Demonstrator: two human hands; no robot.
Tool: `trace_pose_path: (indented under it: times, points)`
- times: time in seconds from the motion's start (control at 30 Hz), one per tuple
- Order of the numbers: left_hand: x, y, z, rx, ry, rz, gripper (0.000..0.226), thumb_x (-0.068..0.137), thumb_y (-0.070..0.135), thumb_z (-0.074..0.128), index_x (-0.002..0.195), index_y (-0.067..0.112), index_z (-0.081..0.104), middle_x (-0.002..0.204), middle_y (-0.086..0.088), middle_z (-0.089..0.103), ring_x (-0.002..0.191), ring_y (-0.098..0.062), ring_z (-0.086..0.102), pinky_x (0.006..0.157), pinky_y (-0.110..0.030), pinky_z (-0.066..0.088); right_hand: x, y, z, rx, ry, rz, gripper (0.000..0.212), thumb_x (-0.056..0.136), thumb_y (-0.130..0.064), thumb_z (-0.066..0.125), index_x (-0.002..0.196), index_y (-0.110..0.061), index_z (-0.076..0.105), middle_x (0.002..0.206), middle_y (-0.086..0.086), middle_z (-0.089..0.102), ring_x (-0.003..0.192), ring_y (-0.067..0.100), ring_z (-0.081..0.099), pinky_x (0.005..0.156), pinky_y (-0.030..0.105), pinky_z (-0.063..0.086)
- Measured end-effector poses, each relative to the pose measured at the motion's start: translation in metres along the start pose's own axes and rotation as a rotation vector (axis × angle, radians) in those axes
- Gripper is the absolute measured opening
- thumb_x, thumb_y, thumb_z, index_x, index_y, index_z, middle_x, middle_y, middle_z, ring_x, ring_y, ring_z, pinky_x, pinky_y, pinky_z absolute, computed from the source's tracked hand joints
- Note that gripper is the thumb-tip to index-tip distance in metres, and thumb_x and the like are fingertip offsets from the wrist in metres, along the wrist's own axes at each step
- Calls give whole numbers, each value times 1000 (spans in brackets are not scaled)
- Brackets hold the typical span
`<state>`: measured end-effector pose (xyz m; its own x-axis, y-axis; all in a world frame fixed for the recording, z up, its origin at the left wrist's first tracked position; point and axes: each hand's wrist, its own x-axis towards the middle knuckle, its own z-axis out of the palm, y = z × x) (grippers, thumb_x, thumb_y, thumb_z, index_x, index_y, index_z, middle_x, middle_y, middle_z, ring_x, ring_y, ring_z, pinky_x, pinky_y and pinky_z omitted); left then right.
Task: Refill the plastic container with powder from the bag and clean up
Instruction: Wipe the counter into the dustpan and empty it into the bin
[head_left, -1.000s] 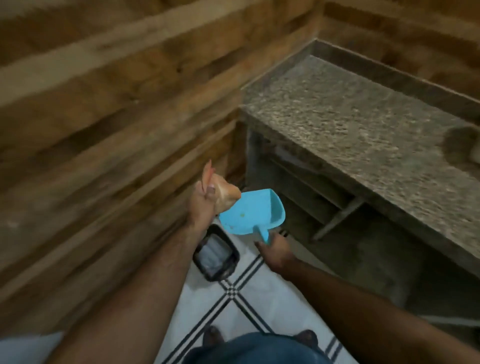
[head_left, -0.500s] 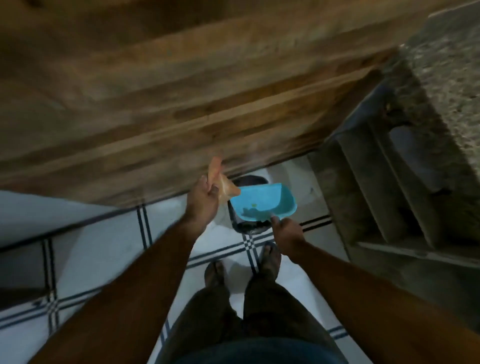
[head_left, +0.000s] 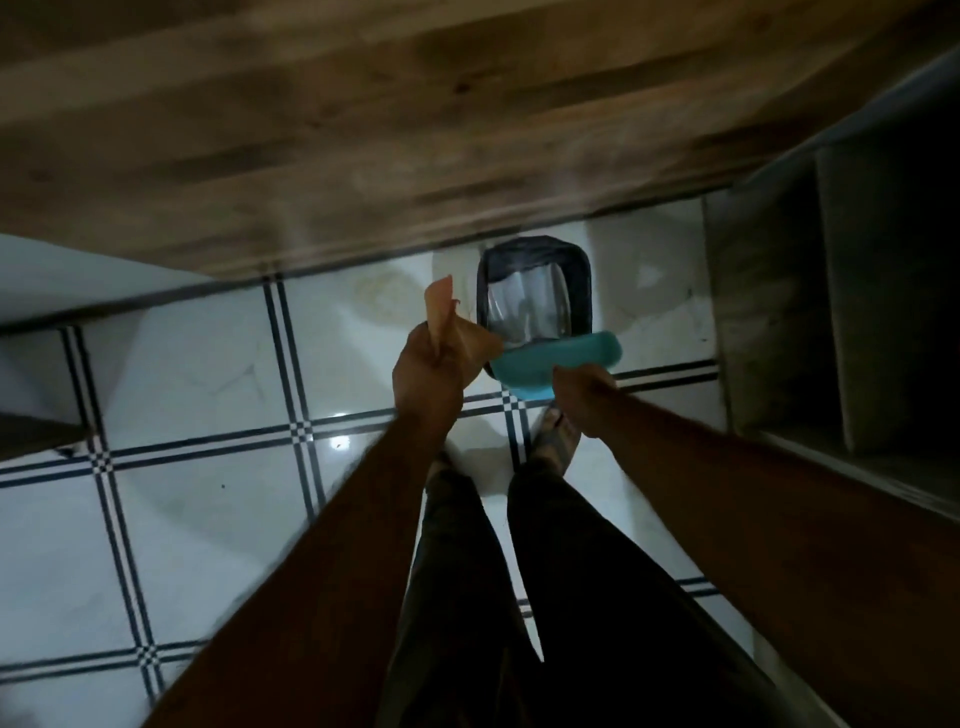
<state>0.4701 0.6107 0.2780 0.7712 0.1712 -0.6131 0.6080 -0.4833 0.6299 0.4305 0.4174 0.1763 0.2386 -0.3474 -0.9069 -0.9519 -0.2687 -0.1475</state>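
The person is standing over a small bin (head_left: 535, 306) lined with a dark bag, set on the tiled floor (head_left: 208, 374) just beside the wooden wall (head_left: 363, 130); the clean-up part of the task appears to be in hand. The right hand (head_left: 584, 402) is holding a blue dustpan (head_left: 558, 364) by its handle, its grip wrapped around it, and the pan's lip is hanging over the near edge of the bin. The left hand (head_left: 426, 371) is pinching a crumpled orange cloth (head_left: 452, 332), its grip closed tight on the wad, just beside the pan's left corner. The plastic container and the powder bag are not showing here.

To do this well, the pan should be tilting slowly with its lip well inside the liner, so that fine powder is sliding rather than puffing; the cloth could be sweeping the last grains toward the lip; keeping low over the opening should be limiting dust on the floor.
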Motion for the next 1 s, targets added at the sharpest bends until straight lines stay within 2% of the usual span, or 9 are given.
trace_pose_path:
  times: [0.07, 0.17, 0.23, 0.43, 0.5, 0.6, 0.77, 0.93, 1.0]
  points:
    - [3, -11, 0, -20, -16, -36, 15, 104, 28, 67, 92, 36, 69, 90, 27, 77, 91, 11, 71, 74, 0, 50, 3, 1, 4, -81, 25, -46, 60, 102, -50, 55, 143, -5, 57, 134, 13, 67, 118, 33, 67, 105, 46, 56]
    - [-2, -19, -5, -192, -56, -48, 17, 108, 35, 60, 108, 29, 76, 124, 8, 79, 119, -9, 73, 94, -12, 56, 7, 2, 8, -189, 66, -83, 63, 106, -51, 48, 144, -1, 56, 140, 20, 64, 123, 38, 65, 107, 47, 54]
    - [2, -29, -8, -217, -75, -49, 28, 106, 35, 54, 110, 22, 78, 124, 1, 80, 123, -16, 72, 103, -20, 53, 11, 4, 13, -172, 80, -73, 64, 105, -52, 48, 143, -2, 58, 138, 20, 65, 121, 37, 67, 105, 47, 55]
    - [35, -73, -9, -237, -42, -197, 51, 87, 57, 61, 123, 24, 74, 117, -3, 80, 112, -25, 77, 99, -52, 63, 23, 26, 34, -167, 93, -125, 62, 104, -59, 45, 128, -7, 68, 126, 15, 72, 114, 37, 68, 99, 42, 55]
    - [25, -57, -13, -231, -33, -211, 55, 86, 67, 57, 127, 33, 72, 119, -3, 79, 112, -24, 76, 99, -48, 62, 26, 38, 43, -184, 97, -154, 54, 97, -60, 59, 121, -12, 69, 118, 11, 73, 110, 35, 69, 93, 38, 56]
    - [29, -59, -9, -128, -38, -115, 47, 104, 26, 59, 132, 63, 57, 126, -2, 78, 109, -20, 74, 93, -42, 61, 38, 57, 56, -175, 112, -161, 44, 93, -53, 70, 117, -16, 67, 114, 9, 75, 106, 33, 70, 92, 37, 56]
    - [63, -104, 9, -230, -37, -245, 26, 107, 35, 62, 127, 25, 74, 116, 0, 81, 112, -23, 78, 101, -52, 62, 74, 76, 81, -103, 170, -143, 41, 102, -43, 65, 130, -14, 61, 122, 11, 72, 113, 34, 68, 95, 37, 51]
    - [83, -118, 24, -171, -98, -251, 28, 111, 40, 57, 123, 22, 74, 109, 5, 83, 102, -12, 79, 94, -33, 64, 106, 90, 102, -65, 178, -192, 21, 104, -44, 60, 107, -24, 54, 103, 3, 67, 98, 26, 67, 80, 31, 45]
    - [92, -127, 28, -89, -117, -259, 35, 107, 55, 57, 125, 29, 73, 113, 7, 82, 106, -13, 78, 99, -41, 64, 116, 95, 113, -66, 214, -238, 21, 103, -47, 59, 105, -27, 51, 101, 2, 67, 96, 24, 67, 80, 35, 52]
